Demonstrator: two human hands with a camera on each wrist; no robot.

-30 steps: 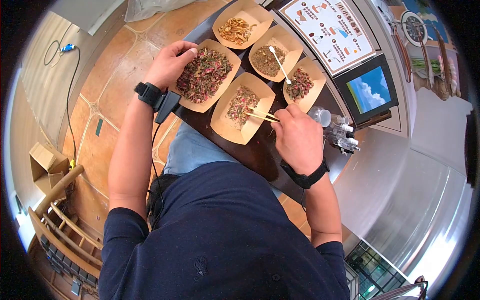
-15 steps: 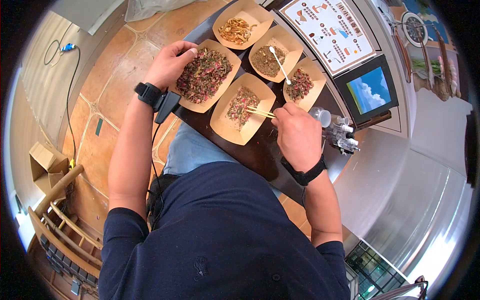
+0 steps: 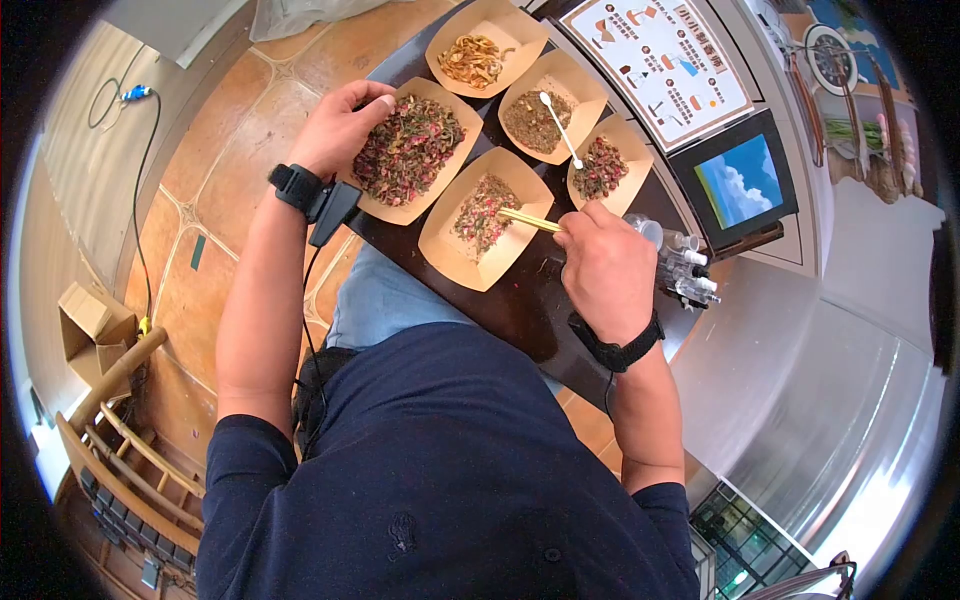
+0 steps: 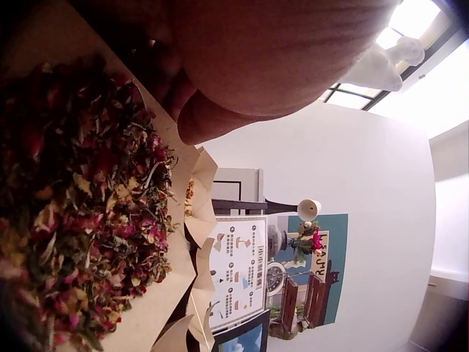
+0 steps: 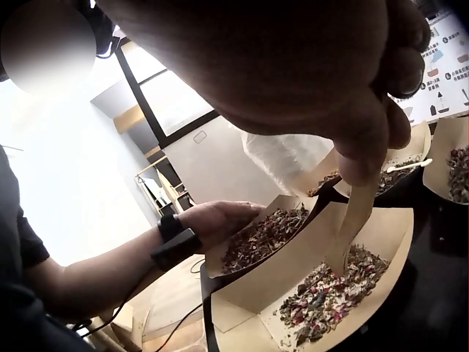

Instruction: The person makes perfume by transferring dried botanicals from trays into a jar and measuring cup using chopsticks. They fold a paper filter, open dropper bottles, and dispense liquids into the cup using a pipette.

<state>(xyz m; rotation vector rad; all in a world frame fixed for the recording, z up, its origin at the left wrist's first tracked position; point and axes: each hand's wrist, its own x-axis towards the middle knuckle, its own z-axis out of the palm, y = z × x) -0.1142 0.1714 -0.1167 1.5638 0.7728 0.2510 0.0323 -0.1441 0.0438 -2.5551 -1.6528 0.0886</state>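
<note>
My right hand pinches wooden tweezers between thumb and fingers. Their tips reach into the dried petals and herbs in the near paper tray, with the two prongs close together. At the left, my left hand holds the rim of another paper tray, heaped with dark red and green dried petals. The left thumb lies at that tray's edge in the left wrist view, and its other fingers are partly hidden behind it.
Behind stand paper trays of orange dried peel, brown crumbs with a white little spoon across it, and rosebuds. Small clear bottles stand right of my right hand. An instruction sheet and a screen lie beyond.
The right hand has shifted slightly right and turned. The tweezers' prongs, apart earlier, have come together over the near tray. My left hand stays in place.
</note>
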